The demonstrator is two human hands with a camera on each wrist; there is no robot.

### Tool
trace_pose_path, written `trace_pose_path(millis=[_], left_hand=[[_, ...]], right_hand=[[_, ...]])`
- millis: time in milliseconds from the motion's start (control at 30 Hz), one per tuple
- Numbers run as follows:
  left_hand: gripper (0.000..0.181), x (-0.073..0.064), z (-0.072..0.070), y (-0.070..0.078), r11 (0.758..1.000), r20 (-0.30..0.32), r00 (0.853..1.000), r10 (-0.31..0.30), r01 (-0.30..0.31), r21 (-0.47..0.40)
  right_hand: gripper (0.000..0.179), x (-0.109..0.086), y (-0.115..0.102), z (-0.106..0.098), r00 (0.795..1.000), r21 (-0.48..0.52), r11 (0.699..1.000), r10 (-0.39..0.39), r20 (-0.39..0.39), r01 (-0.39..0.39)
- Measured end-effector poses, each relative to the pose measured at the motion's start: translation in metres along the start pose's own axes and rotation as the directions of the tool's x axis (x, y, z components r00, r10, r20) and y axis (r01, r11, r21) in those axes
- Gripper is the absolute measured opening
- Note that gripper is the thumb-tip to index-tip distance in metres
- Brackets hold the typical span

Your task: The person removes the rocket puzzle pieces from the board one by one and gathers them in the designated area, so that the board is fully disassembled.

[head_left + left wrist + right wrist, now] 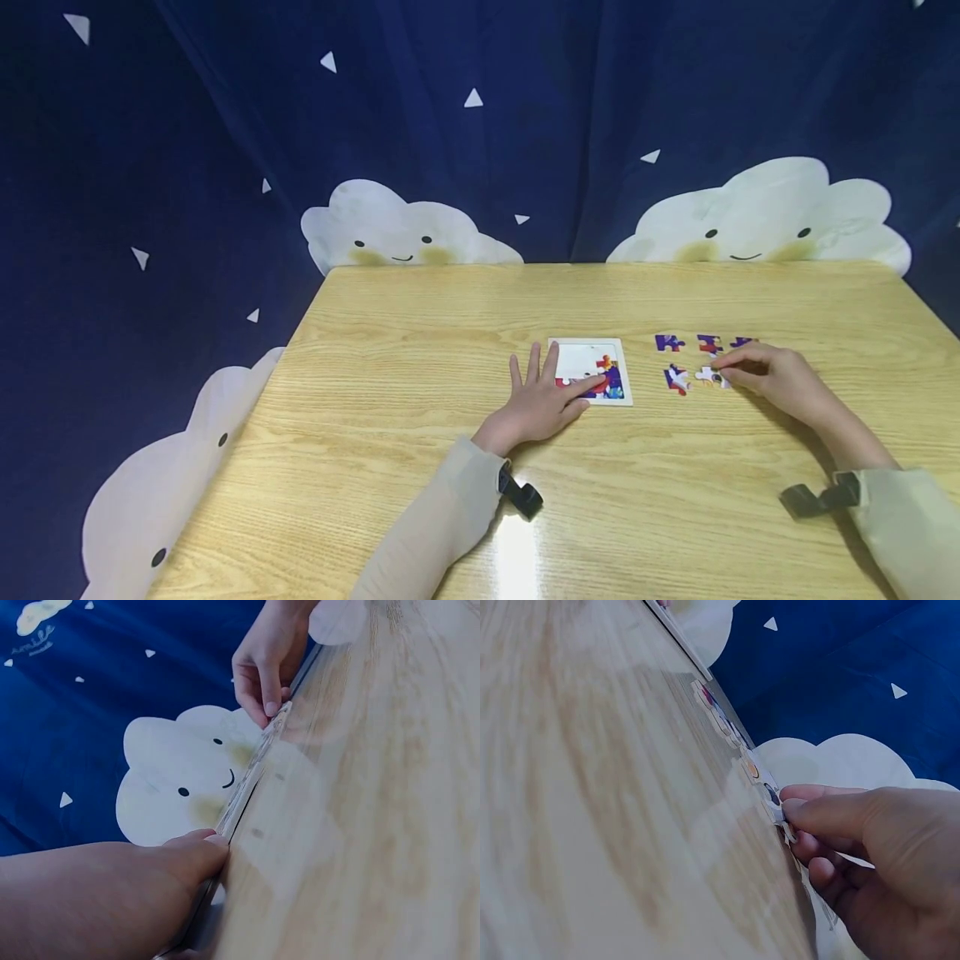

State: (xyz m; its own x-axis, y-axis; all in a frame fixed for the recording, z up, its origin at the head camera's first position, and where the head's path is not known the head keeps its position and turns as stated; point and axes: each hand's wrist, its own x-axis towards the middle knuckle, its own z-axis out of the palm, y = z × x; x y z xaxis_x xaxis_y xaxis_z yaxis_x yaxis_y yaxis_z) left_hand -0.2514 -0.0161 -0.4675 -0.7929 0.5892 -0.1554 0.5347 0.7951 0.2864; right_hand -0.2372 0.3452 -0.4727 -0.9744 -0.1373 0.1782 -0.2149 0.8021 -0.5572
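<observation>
My left hand (536, 407) lies with spread fingers across a small white-rimmed puzzle board (627, 393), its index finger over the fitted colourful pieces (614, 380) along the lower right. The upper left of the board shows bare white. To the right, my right hand (783, 382) pinches a mostly white jigsaw piece (706, 377) at its right edge between thumb and index finger. In the right wrist view that jigsaw piece (772, 796) is at the fingertips, low over the tabletop. Beside it lies a purple, white and red piece (677, 379).
Behind these is a row of loose pieces: a purple one (667, 342), a red and purple one (708, 342) and another purple one (742, 342) partly behind my right hand. The wooden table (420, 350) meets a dark blue curtain (540, 133) with clouds at its back edge.
</observation>
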Motion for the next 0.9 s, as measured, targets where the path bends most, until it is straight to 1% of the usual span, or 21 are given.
trace_pose_path(millis=[233, 367, 533, 600, 767, 900], left_hand=[[0.045, 0.0, 0.002, 0.001, 1.0, -0.007, 1.0, 0.006, -0.006, 0.024], [0.044, 0.0, 0.002, 0.002, 1.0, -0.016, 1.0, 0.011, -0.011, 0.023], [0.044, 0.0, 0.002, 0.001, 1.0, -0.031, 0.999, 0.018, -0.017, 0.026], [0.044, 0.0, 0.002, 0.001, 1.0, -0.035, 0.999, 0.021, -0.02, 0.022], [0.044, 0.001, 0.003, 0.001, 1.0, -0.039, 0.999, 0.025, -0.024, 0.014], [0.044, 0.002, 0.004, 0.002, 1.0, -0.037, 0.999, 0.024, -0.024, 0.014]], right_hand=[[0.016, -0.001, -0.004, 0.001, 0.998, -0.006, 0.999, -0.05, -0.04, 0.05], [0.012, 0.002, -0.016, 0.006, 0.995, 0.027, 0.996, -0.081, -0.062, 0.082], [0.01, 0.013, -0.033, 0.02, 0.986, 0.06, 0.986, -0.153, -0.066, 0.157], [0.01, 0.018, -0.04, 0.026, 0.985, 0.066, 0.983, -0.165, -0.053, 0.169], [0.008, 0.031, -0.055, 0.039, 0.99, 0.093, 0.986, -0.138, 0.002, 0.138], [0.01, 0.042, -0.067, 0.051, 0.988, 0.104, 0.984, -0.148, 0.034, 0.144]])
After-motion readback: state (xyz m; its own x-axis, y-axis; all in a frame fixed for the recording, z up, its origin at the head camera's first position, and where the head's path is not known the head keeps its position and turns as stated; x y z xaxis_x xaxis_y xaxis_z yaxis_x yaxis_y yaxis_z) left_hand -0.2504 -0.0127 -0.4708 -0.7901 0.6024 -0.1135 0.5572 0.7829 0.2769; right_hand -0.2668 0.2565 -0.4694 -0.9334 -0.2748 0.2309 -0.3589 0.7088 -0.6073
